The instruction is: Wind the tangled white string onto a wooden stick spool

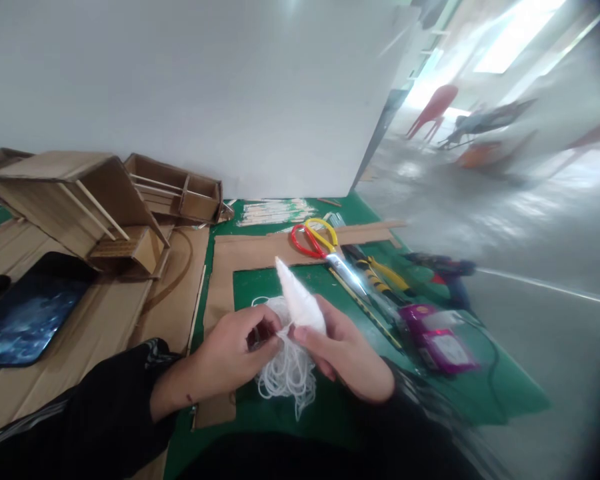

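My right hand [344, 343] is wrapped round a white cone [299, 297], its narrow tip pointing up and slightly left. The thumb presses on the cone's lower part. Close beside it, my left hand [245, 339] pinches a strand of white string between thumb and fingers, near the cone's base. A loose, tangled bundle of white string [287, 377] hangs below and behind both hands, over the green tabletop [260, 283]. Whether the string is fastened to the cone I cannot tell.
Scissors [347, 270] with red and yellow handles lie beyond my hands, beside yellow-black pliers [380, 277]. Purple packets [437, 340] and a blurred drill [445, 270] are at right. Cardboard boxes [75, 193], a dark tablet [33, 310] and a cardboard frame [223, 287] lie left.
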The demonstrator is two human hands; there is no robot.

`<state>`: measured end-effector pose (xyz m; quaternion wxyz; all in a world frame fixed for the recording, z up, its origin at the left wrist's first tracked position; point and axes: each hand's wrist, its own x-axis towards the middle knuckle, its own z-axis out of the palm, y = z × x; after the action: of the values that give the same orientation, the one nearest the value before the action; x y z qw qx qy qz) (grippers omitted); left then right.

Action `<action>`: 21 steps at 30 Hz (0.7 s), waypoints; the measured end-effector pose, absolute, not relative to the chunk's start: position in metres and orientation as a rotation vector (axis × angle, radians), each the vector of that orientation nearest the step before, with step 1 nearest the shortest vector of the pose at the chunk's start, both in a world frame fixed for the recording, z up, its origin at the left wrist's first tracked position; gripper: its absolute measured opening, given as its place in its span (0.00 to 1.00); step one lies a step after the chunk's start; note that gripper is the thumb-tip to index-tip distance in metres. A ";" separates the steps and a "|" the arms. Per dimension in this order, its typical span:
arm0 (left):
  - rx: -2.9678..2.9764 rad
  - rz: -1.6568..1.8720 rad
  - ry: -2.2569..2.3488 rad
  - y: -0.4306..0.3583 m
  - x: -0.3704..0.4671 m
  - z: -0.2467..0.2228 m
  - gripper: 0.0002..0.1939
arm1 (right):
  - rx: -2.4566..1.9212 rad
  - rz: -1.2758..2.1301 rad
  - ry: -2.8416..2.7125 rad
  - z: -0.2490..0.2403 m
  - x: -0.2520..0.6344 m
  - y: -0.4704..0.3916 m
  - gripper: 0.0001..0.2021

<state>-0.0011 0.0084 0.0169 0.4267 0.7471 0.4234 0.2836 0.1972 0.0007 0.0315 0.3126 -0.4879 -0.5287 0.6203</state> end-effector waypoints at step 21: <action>0.919 0.746 0.653 0.008 -0.002 0.002 0.11 | -1.290 1.717 -1.315 0.037 0.193 -0.002 0.20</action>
<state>-0.0024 0.0085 0.0015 0.7802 0.4252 0.3021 0.3453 0.1930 -0.0019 0.0367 0.3066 -0.4876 -0.4970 0.6491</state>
